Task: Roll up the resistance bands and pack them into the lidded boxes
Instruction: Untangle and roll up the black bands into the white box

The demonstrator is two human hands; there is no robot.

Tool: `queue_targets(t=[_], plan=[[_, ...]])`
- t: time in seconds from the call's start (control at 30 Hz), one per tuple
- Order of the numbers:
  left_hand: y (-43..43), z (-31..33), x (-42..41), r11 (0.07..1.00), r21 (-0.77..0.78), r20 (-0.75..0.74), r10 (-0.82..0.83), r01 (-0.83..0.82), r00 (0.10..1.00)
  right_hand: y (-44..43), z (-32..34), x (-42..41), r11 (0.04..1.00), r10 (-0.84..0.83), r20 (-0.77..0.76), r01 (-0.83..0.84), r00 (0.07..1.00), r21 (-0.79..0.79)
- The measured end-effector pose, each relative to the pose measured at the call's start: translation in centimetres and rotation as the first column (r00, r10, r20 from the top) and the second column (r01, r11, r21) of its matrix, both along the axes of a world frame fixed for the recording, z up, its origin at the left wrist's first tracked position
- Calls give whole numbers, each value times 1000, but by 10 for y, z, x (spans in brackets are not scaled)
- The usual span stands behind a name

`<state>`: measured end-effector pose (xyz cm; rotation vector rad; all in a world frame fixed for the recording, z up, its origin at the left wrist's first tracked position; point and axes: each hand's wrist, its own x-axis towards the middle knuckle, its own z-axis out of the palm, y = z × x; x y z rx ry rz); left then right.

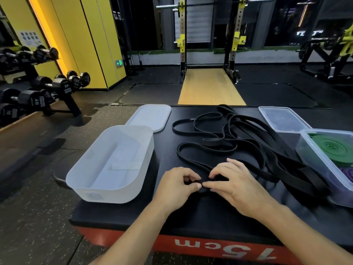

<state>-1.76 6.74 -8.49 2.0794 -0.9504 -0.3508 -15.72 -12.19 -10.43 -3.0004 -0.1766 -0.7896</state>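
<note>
Several black resistance bands lie in loose tangled loops on the black platform top. At the near end of one band, my left hand and my right hand pinch a small tight fold of it between fingertips and thumbs. An empty frosted box stands to the left, its lid lying behind it. At the right edge a clear box holds a rolled green band and a purple band. Its clear lid lies behind.
The platform is a low plyo box with a red side marked 15cm. A dumbbell rack stands to the left on the gym floor. A squat rack and wooden lifting strip are ahead.
</note>
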Motion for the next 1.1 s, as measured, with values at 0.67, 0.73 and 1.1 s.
queue_targets(t=[0.67,0.73,1.1], plan=[[4,-5,2,970,15,245,-240,244,939,0,-8,-3,997,-33,70,28,997,70],[6,-8,0,963,31,353,-261,268,898,-2,-11,-3,995,-25,64,19,998,99],[8,-19,-2,957,81,580,-273,280,767,-1,-3,-5,1000,4,61,-3,998,-19]])
